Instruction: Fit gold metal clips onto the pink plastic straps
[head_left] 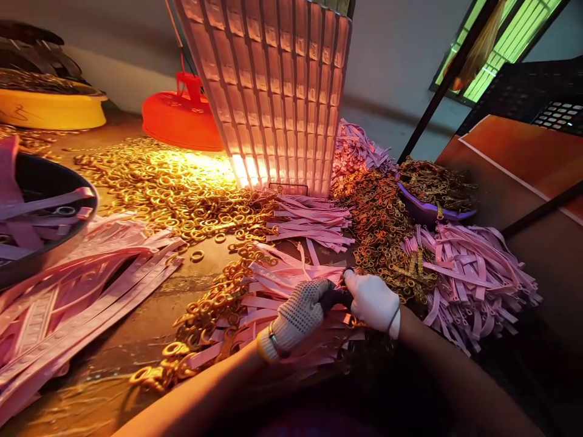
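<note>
Pink strips (273,280) lie heaped in the middle of the worktop (150,315), and both gloved hands rest on that heap, close to the person's body. The left hand (298,315), in a dotted knit glove, and the right hand (373,301), in a plain white glove, meet over a small dark piece (336,296). Each grip is closed on one end of it. What the piece is cannot be told, since the fingers hide most of it. Its long axis runs roughly crosswise, from the left hand to the right, rising slightly toward the right. The strips beneath it fan out away from the person.

A trail of gold rings (182,194) lies on the left hand's side, its closest rings just beside that wrist. A heap of bronze clasps (378,224) lies just beyond the right hand, which is the nearer hand to it. Past the clasps stand a purple bowl (426,212) and a second pile of pink strips (473,273).

Farther back, a ribbed translucent panel (277,91) stands upright and lit beside a red lamp shade (182,118). A yellow basin (50,109) sits at the far left, and a dark bowl (86,194) holds more strips. Long pink bands (82,285) lie flat in front of that bowl.

No brand, label or writing is legible anywhere. A dark mark on the basin is too small to read.
</note>
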Motion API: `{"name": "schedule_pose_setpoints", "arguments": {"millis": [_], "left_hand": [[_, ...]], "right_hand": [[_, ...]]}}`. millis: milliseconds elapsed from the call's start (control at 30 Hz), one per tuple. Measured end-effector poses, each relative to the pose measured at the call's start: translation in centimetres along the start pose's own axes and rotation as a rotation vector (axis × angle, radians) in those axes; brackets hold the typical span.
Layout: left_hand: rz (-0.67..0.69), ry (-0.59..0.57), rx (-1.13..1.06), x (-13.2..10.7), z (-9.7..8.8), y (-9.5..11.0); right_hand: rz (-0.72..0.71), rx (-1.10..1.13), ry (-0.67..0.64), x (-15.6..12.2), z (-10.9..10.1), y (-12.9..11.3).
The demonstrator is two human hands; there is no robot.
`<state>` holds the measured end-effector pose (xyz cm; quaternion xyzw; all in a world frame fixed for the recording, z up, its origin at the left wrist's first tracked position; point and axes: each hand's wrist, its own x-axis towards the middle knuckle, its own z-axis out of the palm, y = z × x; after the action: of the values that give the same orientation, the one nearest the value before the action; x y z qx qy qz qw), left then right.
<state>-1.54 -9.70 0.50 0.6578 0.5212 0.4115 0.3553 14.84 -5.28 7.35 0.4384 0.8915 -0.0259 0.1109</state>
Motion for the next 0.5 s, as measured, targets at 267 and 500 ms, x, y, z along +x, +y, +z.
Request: {"name": "schedule_pose_setpoints", "arguments": {"millis": [267, 500], "left_hand": [[0.081, -0.09, 0.081, -0.3, 0.1, 1.3], [0.171, -0.294, 0.227, 1.9, -3.4, 1.9]], "right_hand": [[-0.09, -0.12, 0.062, -1.7, 0.9, 0.0], [-0.101, -0.108, 0.068, -1.8, 1.0, 1.0]]}}
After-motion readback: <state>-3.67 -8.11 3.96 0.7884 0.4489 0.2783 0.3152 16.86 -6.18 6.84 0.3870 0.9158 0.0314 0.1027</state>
